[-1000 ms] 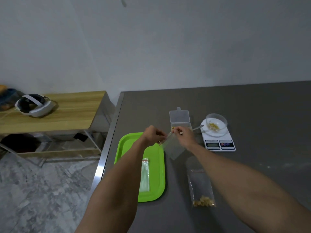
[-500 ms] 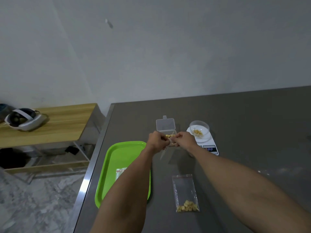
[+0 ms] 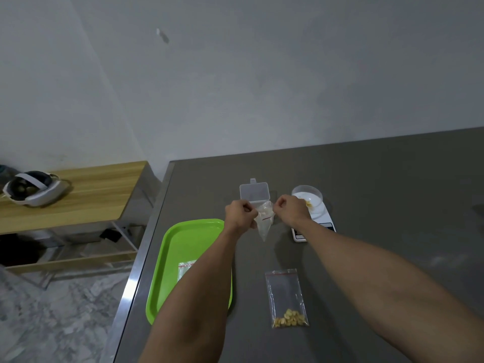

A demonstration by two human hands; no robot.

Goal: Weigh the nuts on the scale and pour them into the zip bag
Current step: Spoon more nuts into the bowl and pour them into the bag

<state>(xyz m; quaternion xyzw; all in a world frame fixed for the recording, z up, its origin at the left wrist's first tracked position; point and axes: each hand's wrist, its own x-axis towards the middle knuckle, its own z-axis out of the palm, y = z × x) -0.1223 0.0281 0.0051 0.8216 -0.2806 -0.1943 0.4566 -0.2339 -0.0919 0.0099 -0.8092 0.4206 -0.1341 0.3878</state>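
Note:
My left hand (image 3: 239, 213) and my right hand (image 3: 293, 209) each pinch one side of the mouth of a small clear zip bag (image 3: 264, 224) with a red line, which hangs between them above the table. Behind my right hand stands the white scale (image 3: 311, 226), carrying a clear bowl (image 3: 310, 197) with a few nuts in it. An open clear plastic box (image 3: 254, 192) sits just behind the bag. Near me lies a second zip bag with nuts (image 3: 286, 298) flat on the grey table (image 3: 392, 205).
A green tray (image 3: 183, 247) lies at the table's left edge with another zip bag (image 3: 184, 268) on it, partly under my left forearm. Left of the table stands a wooden side table (image 3: 86, 195) with a white headset (image 3: 31, 188).
The view has tilted up, so the table sits lower in the frame. My hands have drawn apart and the bag now hangs down between them instead of being held flat.

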